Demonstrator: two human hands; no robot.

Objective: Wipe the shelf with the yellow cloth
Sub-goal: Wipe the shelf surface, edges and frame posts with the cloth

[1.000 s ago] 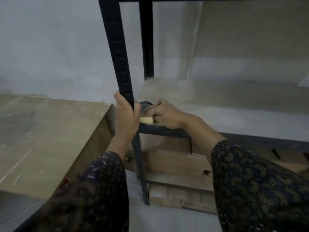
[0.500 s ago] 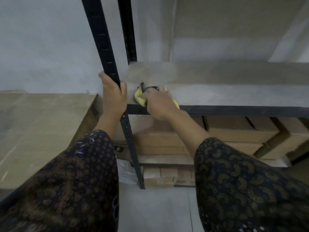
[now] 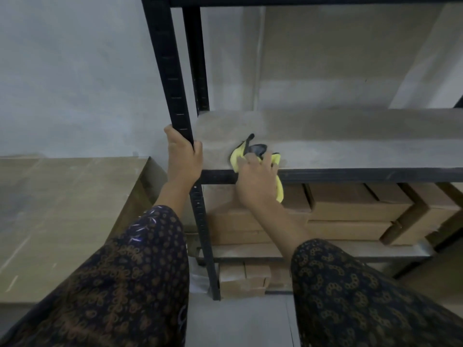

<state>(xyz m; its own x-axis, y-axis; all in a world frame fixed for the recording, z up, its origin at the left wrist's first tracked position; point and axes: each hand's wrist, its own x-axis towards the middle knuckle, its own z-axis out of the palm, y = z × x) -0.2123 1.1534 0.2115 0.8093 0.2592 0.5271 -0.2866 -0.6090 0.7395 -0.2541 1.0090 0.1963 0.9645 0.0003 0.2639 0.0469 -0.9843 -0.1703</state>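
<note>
My right grip [image 3: 255,182], bunching the crumpled yellow cloth [image 3: 236,158], has slid from the black metal upright [image 3: 172,71] my left grip [image 3: 184,157] clasps; grey shelf [image 3: 350,146] wiping progresses.

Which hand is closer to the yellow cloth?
Right. The right hand grips the yellow cloth on the shelf; the left hand is apart, gripping the black upright post.

The cloth [image 3: 236,159] is held at the front edge of the shelf [image 3: 350,146], right of the post [image 3: 172,83]. Boxes [image 3: 350,206] are stacked beneath the shelf.
</note>
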